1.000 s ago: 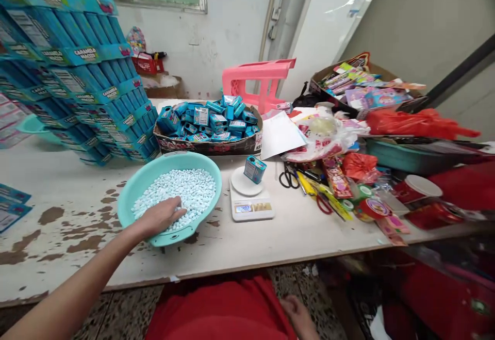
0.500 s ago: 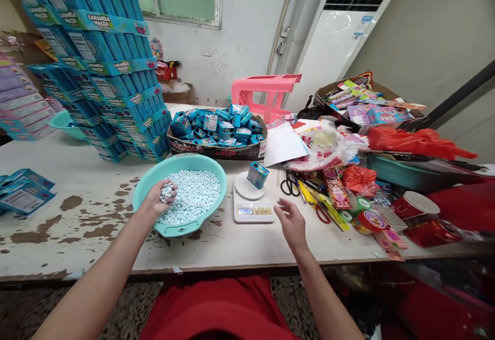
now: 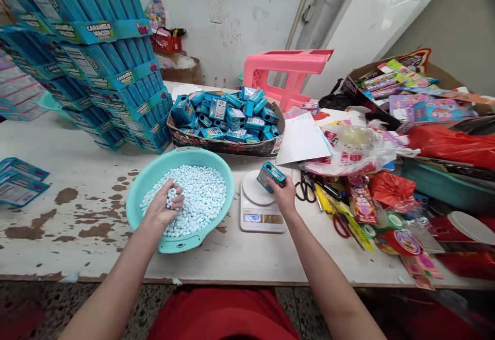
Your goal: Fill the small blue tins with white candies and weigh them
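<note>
My left hand (image 3: 166,206) is over a round turquoise basin (image 3: 133,195) of small pale blue candies (image 3: 204,190), with several candies held in its curled fingers. Between the fingers and thumb of my right hand (image 3: 284,190) is a small blue box (image 3: 269,176) with a hole in its top. That box is at the upper right of the round plate of a white kitchen scale (image 3: 263,225); whether it still touches the plate I cannot tell. The scale's display is lit.
Behind the basin, a carton (image 3: 232,146) holds many blue boxes. Stacked blue display trays (image 3: 116,79) rise at the left. Black scissors (image 3: 305,190), markers and packets lie right of the scale. A pink stool (image 3: 286,64) is behind.
My right hand has moved up and left to the small blue box and taken hold of it. My left hand remains over the basin with candies. The view has shifted closer to the table.
</note>
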Available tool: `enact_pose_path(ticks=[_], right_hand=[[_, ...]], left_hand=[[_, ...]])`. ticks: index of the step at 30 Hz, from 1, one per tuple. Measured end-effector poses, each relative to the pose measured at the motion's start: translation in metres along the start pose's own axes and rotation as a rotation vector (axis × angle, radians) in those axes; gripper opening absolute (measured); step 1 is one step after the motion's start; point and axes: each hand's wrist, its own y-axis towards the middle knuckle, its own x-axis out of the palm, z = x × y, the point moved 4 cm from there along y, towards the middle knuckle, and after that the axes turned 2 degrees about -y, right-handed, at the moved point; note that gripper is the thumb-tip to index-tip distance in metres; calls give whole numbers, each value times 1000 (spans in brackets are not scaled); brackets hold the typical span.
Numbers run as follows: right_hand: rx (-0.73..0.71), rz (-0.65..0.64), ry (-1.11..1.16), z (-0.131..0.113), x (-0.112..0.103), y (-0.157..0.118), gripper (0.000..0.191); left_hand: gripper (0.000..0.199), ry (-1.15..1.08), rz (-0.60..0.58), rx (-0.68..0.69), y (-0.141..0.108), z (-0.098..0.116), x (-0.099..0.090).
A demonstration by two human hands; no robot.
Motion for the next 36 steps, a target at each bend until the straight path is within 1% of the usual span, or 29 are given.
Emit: enact_pose_path(ticks=[1, 3, 5, 6, 8, 10, 11, 13, 14, 16, 19, 22, 25, 28, 30, 31, 32, 33, 34, 36], right_hand=[[9, -5, 16, -4, 1, -1, 44], [9, -3, 46, -18, 1, -8, 37], [-21, -28, 87, -41, 5, -20, 34], [-51, -65, 115, -55, 10, -28, 33], [-111, -213, 156, -85, 28, -47, 33], [-168, -391, 163, -111, 54, -69, 32], [-199, -461, 148, -121, 67, -78, 31], [-261, -554, 98, -135, 92, -94, 31], [-286, -582, 72, -138, 103, -100, 31], [-325, -616, 30, -142, 120, -107, 33], [-365, -618, -17, -142, 132, -110, 34], [-374, -621, -49, -143, 136, -109, 31], [-366, -619, -50, -145, 138, -107, 28], [-333, -617, -9, -146, 140, -104, 28], [-273, -633, 48, -143, 137, -102, 29], [-232, -638, 86, -140, 132, -100, 29], [-189, -633, 132, -136, 126, -98, 30], [-146, -613, 182, -131, 116, -95, 31], [-104, -575, 232, -125, 105, -92, 32], [-29, -449, 312, -107, 76, -82, 38]], left_hand=[[20, 13, -10, -9, 1, -1, 1], [21, 24, -16, -26, 1, -3, 2], [22, 20, -21, -26, 0, 0, 7], [22, 10, -30, -18, -3, 3, 12], [22, -19, -70, 22, -10, 14, 30], [23, -51, -142, 91, -22, 28, 55], [23, -61, -180, 134, -28, 35, 68], [25, -48, -240, 241, -38, 47, 92], [27, -21, -250, 300, -41, 51, 100], [32, 66, -229, 423, -42, 54, 109], [37, 175, -156, 575, -36, 52, 107], [40, 187, -89, 635, -29, 50, 100], [42, 183, -83, 629, -24, 54, 101], [41, 172, -133, 576, -21, 60, 105], [41, 177, -146, 561, -20, 64, 102], [41, 203, -137, 566, -18, 65, 97], [40, 265, -114, 582, -17, 66, 89], [39, 382, -84, 599, -14, 67, 80], [38, 555, -55, 616, -11, 68, 71], [32, 984, -24, 665, -1, 70, 57]])
